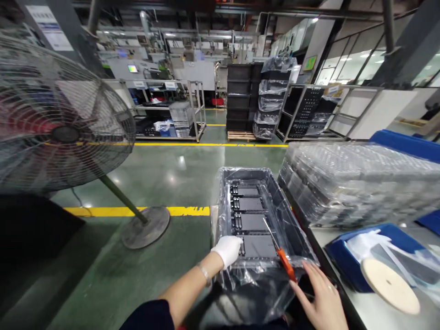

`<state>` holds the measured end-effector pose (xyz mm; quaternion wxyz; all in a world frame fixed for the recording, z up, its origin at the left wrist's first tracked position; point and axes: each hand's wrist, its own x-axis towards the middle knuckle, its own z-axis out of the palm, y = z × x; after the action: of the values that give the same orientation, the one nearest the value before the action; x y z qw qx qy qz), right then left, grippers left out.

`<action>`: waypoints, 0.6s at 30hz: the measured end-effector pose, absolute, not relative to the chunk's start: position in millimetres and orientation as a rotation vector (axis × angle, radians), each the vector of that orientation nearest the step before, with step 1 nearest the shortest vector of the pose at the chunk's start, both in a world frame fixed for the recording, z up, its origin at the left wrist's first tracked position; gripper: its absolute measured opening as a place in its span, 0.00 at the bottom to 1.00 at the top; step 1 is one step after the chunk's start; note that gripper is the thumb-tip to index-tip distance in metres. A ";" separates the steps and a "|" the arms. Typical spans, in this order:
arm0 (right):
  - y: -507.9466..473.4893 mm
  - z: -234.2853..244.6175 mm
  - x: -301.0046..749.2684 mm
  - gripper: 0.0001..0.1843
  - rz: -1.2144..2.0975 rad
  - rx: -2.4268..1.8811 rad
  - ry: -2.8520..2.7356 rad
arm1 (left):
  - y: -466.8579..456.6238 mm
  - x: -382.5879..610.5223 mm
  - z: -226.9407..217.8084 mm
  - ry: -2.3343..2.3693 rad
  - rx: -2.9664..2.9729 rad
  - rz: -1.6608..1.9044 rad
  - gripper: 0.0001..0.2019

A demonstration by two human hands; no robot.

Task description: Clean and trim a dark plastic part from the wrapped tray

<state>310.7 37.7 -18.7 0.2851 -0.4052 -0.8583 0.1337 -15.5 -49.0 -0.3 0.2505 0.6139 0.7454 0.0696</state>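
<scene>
From your head camera, your left hand point(227, 250), in a white glove, rests curled over the near-left rim of the bag-lined black crate point(292, 220), fingers closed on the plastic liner point(240, 275), which looks like a way of keeping the loose film from sliding. Your bare right hand point(321, 298) lies just right of the crate's near corner, fingers spread flat and holding nothing; the orange-handled tool point(284, 262) leans across the near rim just beside your fingertips, its thin metal blade pointing into the crate, and I cannot tell whether you touch it. Inside the crate a row of dark flat trays point(252, 222) lies end to end, seated low so the liner can fold over them. Right of the crate, on the pale surface point(347, 238), stands a tall stack of clear blister trays point(357, 183), and nearer you a blue bin point(347, 266) with a cream disc point(390, 284) leaning on it. Well left of the crate a pedestal fan point(62, 119) stands on the green floor.
</scene>
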 end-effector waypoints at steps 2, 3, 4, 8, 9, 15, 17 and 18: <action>52.5 -27.8 277.4 0.38 0.434 -1.088 -2.337 | -64.8 -12.4 1.7 1.992 1.813 0.208 0.15; 57.4 -30.3 262.6 0.38 0.497 -1.082 -2.360 | -72.2 -9.5 1.9 1.975 1.870 0.207 0.17; 61.2 -30.6 250.1 0.37 0.573 -1.074 -2.381 | -78.6 -6.4 1.4 1.968 1.912 0.201 0.19; 74.9 -5.2 232.8 0.36 0.783 -1.192 -2.369 | -90.9 -0.2 -4.4 2.046 1.938 0.207 0.28; 78.9 5.8 236.5 0.35 0.796 -1.268 -2.362 | -91.1 -0.6 -6.0 2.062 1.934 0.217 0.28; 80.8 40.4 274.1 0.17 0.950 -1.643 -2.498 | -85.4 -4.2 -7.3 2.082 1.917 0.248 0.28; 68.5 31.7 276.5 0.11 1.054 -1.611 -2.571 | -83.8 -3.7 -6.1 2.093 1.903 0.256 0.27; 62.0 26.0 274.7 0.10 1.093 -1.574 -2.598 | -83.3 -3.3 -5.9 2.096 1.897 0.258 0.27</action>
<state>274.7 62.0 26.0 -0.0432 -0.4873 -0.8039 0.3382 -3.3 -83.3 -5.9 0.1508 0.6605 0.7300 0.0899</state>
